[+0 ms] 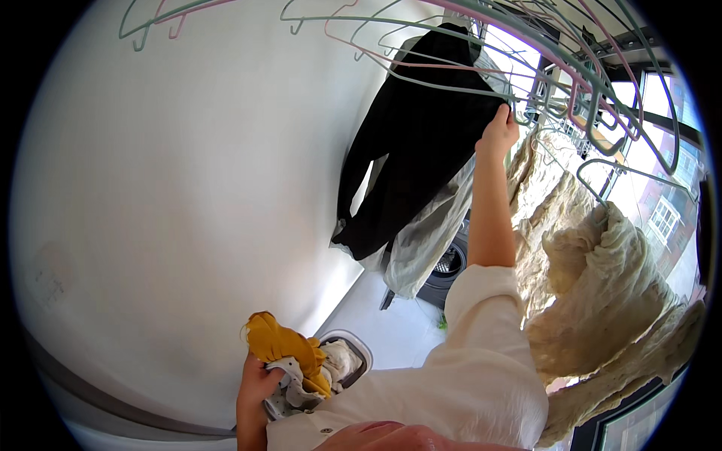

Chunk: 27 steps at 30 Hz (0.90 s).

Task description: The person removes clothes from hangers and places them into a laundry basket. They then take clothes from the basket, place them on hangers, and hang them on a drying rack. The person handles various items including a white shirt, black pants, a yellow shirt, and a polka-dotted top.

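Up at the hanging rail, my right hand (499,132) pinches the upper corner of black trousers (417,124), close to a green wire hanger (451,90). Both trouser legs hang down beside the white wall. Low in front of my body, my left hand (259,377) grips a bundle of cloth: a mustard-yellow garment (282,341) together with a white dotted garment (290,372). Below that bundle stands a laundry basket (368,352), partly hidden, with crumpled off-white cloth (341,361) inside.
Several pink and green hangers (569,73) cross the view overhead. Wrinkled cream cloths (598,293) hang at the right by the windows. Pale grey fabric (428,248) hangs behind the trousers. A dark front-loading washing machine (445,268) stands on the floor beyond. The white wall (186,197) bounds the left.
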{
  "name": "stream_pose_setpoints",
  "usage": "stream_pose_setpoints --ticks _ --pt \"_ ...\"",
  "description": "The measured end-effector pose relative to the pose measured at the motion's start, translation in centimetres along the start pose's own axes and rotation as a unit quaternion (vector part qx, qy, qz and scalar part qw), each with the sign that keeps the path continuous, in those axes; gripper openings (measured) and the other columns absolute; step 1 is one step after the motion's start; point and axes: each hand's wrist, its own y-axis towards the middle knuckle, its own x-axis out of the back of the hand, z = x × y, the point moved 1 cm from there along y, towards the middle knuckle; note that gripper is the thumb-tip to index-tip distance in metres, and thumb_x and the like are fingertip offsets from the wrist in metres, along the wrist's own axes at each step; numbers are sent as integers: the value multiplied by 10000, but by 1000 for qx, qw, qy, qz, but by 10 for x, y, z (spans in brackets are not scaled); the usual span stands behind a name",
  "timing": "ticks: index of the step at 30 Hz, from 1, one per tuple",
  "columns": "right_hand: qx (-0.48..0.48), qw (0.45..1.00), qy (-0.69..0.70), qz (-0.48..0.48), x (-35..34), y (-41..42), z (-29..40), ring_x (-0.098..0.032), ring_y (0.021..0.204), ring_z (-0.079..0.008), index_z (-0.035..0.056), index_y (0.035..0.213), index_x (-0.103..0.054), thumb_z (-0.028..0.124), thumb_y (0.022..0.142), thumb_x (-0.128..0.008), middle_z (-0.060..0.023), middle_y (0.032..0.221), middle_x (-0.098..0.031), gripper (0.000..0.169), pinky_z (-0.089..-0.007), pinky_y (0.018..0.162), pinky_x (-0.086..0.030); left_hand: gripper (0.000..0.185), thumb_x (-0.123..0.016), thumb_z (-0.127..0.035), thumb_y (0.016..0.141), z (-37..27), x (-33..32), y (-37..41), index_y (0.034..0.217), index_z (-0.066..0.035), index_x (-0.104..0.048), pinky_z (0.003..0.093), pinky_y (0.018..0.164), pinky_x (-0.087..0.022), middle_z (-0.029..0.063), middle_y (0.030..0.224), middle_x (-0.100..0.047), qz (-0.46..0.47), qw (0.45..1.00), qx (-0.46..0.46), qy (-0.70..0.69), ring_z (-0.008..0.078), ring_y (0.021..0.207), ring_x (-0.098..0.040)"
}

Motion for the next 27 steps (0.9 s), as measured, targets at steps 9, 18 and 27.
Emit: stream_pose_setpoints --ticks 9,18,27 --pt "-95 989 -27 -114 152 -296 120 -603 876 -154 -44 1127 -553 245 981 -508 -92 1016 -634 326 -261 790 -495 464 -707 -177 813 -10 83 -45 1205 5 -537 316 905 -455 80 1187 -604 13 996 -85 18 184 1058 -588" --pt "-33 902 -430 33 223 -429 322 -561 904 -135 -24 1099 -609 185 973 -520 -70 984 -633 260 -258 841 -427 475 -651 -121 870 -22 126 -87 1300 -27 -473 363 939 -476 113 1234 -584 67 988 -20 -138 222 1110 -583" --pt "10 947 -304 -106 298 -467 493 -585 890 -192 17 1123 -585 319 888 -663 -88 994 -630 390 -316 830 -479 415 -583 -26 822 -53 122 -97 1228 24 -513 337 881 -492 93 1139 -624 123 977 76 -158 188 1019 -616"
